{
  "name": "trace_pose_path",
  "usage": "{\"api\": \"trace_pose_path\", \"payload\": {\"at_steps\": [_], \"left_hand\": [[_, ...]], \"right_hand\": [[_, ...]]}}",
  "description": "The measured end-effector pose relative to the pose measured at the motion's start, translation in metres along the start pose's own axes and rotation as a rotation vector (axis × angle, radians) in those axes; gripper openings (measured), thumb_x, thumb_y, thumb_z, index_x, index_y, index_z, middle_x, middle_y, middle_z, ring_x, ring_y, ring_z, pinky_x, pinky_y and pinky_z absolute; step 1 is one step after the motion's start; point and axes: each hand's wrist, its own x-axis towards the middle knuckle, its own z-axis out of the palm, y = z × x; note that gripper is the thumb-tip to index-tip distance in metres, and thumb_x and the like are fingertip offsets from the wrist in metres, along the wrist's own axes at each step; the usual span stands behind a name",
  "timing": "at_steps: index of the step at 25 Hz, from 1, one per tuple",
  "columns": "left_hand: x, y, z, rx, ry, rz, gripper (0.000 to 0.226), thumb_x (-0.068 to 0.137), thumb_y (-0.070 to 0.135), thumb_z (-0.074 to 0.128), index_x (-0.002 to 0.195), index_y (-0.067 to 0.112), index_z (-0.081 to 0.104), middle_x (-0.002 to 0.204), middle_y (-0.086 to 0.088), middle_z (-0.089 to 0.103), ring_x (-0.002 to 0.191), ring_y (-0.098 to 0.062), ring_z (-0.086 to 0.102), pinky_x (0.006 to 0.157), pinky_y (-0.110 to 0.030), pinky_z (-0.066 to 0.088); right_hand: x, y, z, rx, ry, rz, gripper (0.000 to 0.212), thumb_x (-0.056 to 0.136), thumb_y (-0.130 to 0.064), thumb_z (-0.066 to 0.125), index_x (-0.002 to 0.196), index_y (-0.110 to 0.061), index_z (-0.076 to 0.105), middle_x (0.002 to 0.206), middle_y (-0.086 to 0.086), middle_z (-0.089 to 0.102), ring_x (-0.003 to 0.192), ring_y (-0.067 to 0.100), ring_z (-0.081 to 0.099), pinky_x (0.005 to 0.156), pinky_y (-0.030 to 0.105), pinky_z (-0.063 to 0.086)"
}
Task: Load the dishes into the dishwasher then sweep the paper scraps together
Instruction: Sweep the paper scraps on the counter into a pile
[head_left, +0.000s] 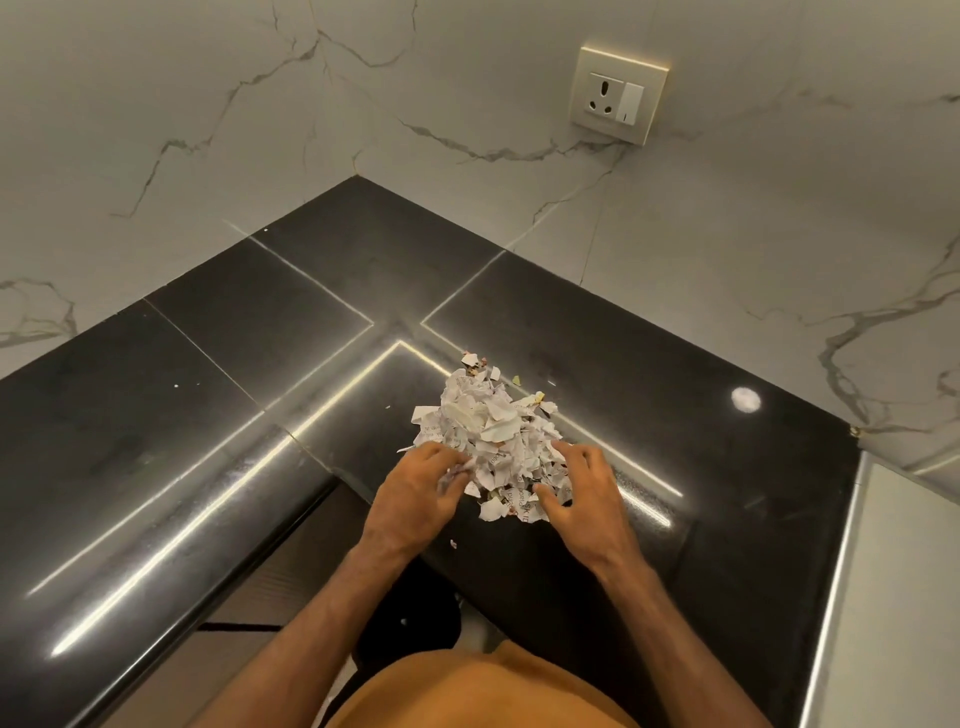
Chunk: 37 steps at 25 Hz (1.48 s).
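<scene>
A heap of torn white paper scraps (491, 431) with printed text lies on the black stone counter (291, 332) near its inner corner edge. My left hand (421, 491) presses against the heap's near left side with its fingers curled round some scraps. My right hand (576, 488) rests against the near right side, fingers spread and bent over the scraps. A few loose bits (540, 397) lie just beyond the heap, and one tiny scrap (453, 543) sits between my wrists. No dishes or dishwasher are in view.
Marble-patterned walls (208, 130) meet in the corner behind the L-shaped counter. A wall socket with a switch (618, 96) is mounted at the upper right. A pale surface with a metal edge (893, 597) adjoins the counter on the right.
</scene>
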Motion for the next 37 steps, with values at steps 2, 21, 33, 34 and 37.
{"api": "trace_pose_path", "payload": {"at_steps": [2,21,33,34,37], "left_hand": [[0.016,0.008,-0.002,-0.017,0.016,0.055,0.038,0.096,0.044,0.064,0.132,0.031,0.064,0.128,0.011,0.059,0.116,-0.005,0.056,0.101,-0.033,0.053],[0.062,0.005,0.025,0.216,-0.52,-0.117,0.065,0.103,0.048,0.055,0.161,0.037,0.028,0.171,-0.003,0.017,0.156,-0.025,0.022,0.127,-0.044,0.024],[0.066,0.028,0.041,0.346,-0.392,-0.106,0.024,0.097,0.025,0.071,0.121,0.021,0.069,0.113,-0.002,0.07,0.104,-0.017,0.064,0.096,-0.04,0.057],[0.067,0.029,0.042,0.36,-0.384,-0.106,0.022,0.098,0.021,0.07,0.119,0.02,0.07,0.108,-0.003,0.071,0.1,-0.018,0.065,0.092,-0.039,0.058],[0.063,0.029,0.043,0.333,-0.338,-0.115,0.02,0.098,0.017,0.067,0.118,0.018,0.069,0.102,-0.004,0.071,0.094,-0.018,0.066,0.088,-0.038,0.059]], "right_hand": [[0.008,0.003,-0.004,-0.082,-0.117,0.02,0.095,0.087,-0.051,0.078,0.163,-0.043,0.021,0.161,-0.006,0.023,0.144,0.017,0.034,0.119,0.052,0.041],[0.055,-0.018,0.007,-0.314,-0.303,-0.131,0.087,0.094,-0.022,0.077,0.156,-0.054,0.026,0.158,0.002,0.028,0.14,0.025,0.041,0.109,0.05,0.049],[0.056,-0.033,0.025,-0.197,-0.172,0.005,0.016,0.105,-0.029,0.057,0.107,-0.021,0.071,0.103,-0.003,0.056,0.094,0.011,0.059,0.089,0.034,0.059],[0.056,-0.034,0.025,-0.203,-0.159,0.0,0.017,0.106,-0.028,0.056,0.101,-0.02,0.069,0.097,-0.004,0.055,0.088,0.008,0.058,0.084,0.031,0.058],[0.051,-0.038,0.022,-0.217,-0.134,-0.035,0.018,0.107,-0.026,0.05,0.097,-0.021,0.064,0.091,-0.007,0.054,0.08,0.005,0.054,0.074,0.028,0.054]]}}
